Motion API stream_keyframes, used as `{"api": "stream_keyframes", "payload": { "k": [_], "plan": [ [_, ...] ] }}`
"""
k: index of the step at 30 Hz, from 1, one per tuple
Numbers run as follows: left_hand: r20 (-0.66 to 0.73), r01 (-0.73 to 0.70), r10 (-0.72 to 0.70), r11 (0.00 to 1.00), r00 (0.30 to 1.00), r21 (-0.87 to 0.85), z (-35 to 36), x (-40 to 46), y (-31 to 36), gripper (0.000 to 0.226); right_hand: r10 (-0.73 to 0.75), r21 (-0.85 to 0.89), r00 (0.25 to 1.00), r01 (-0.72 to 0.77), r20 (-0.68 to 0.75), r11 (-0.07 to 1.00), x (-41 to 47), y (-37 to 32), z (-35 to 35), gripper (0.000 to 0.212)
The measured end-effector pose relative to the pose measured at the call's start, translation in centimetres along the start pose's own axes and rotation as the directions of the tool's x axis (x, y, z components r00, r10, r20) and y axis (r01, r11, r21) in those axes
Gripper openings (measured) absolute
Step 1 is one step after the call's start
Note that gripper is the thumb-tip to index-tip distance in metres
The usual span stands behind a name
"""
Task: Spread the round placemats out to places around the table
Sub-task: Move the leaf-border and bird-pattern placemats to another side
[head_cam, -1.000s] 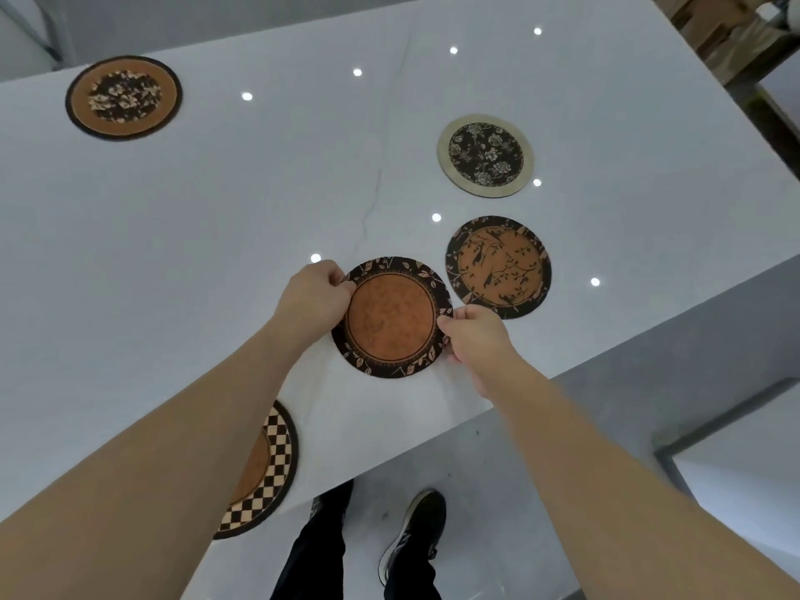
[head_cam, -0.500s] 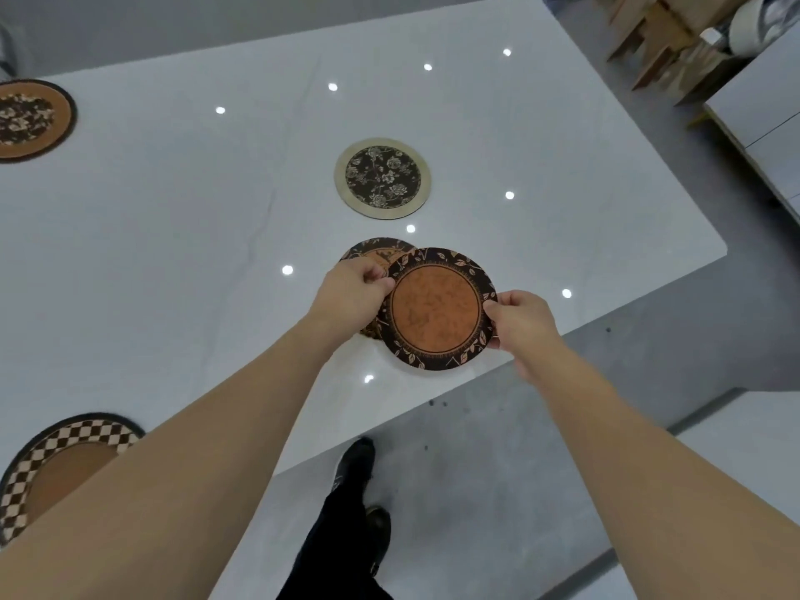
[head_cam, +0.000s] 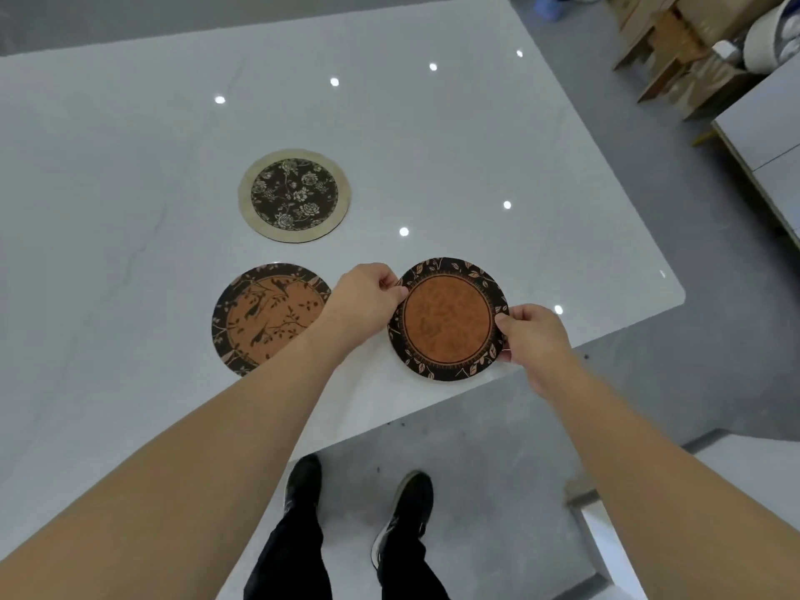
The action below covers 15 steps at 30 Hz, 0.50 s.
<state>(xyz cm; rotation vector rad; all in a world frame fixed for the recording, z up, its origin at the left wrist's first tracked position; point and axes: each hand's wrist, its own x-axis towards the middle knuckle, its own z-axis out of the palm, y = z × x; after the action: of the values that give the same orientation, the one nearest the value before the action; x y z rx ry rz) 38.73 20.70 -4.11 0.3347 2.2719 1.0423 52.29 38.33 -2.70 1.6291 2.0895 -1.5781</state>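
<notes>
Both hands are on the leaf-rimmed mat (head_cam: 448, 318), the left hand (head_cam: 368, 296) pinching its left edge with curled fingers, the right hand (head_cam: 530, 335) pinching the opposite edge. The mat sits over the near edge of the white table (head_cam: 476, 145), close to the right corner; whether it is lying flat or just above the top is hard to tell. Beside it is the bird-patterned mat (head_cam: 268, 318), clear of it, and the floral mat (head_cam: 294, 195) lies further in. To place this one well, the person should lower it level, keep its rim fully on the table, well apart from the neighbour, then open both grips together
</notes>
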Motion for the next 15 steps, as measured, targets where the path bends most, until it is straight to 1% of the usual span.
{"api": "stream_keyframes", "payload": {
  "k": [4,9,12,15],
  "plan": [
    [-0.022,0.032,-0.031,0.999,0.999,0.034,3.0,1.2,0.2,0.018,-0.013,-0.11,0.999,0.017,0.038,0.994,2.8,1.0,-1.8,0.021],
    [-0.071,0.043,-0.028,0.975,0.997,0.217,4.3,2.0,0.1,0.017,-0.04,-0.205,0.993,0.062,0.111,0.977,4.9,1.5,-2.1,0.014],
    [-0.084,0.046,-0.022,0.956,0.996,0.29,4.5,2.0,0.3,0.016,-0.045,-0.242,0.99,0.078,0.136,0.967,5.0,1.7,-2.4,0.016],
    [-0.088,0.06,-0.033,0.941,0.996,0.333,4.8,2.1,0.6,0.016,-0.043,-0.267,0.98,0.095,0.194,0.959,5.2,1.4,-2.7,0.017]
  ]
}}
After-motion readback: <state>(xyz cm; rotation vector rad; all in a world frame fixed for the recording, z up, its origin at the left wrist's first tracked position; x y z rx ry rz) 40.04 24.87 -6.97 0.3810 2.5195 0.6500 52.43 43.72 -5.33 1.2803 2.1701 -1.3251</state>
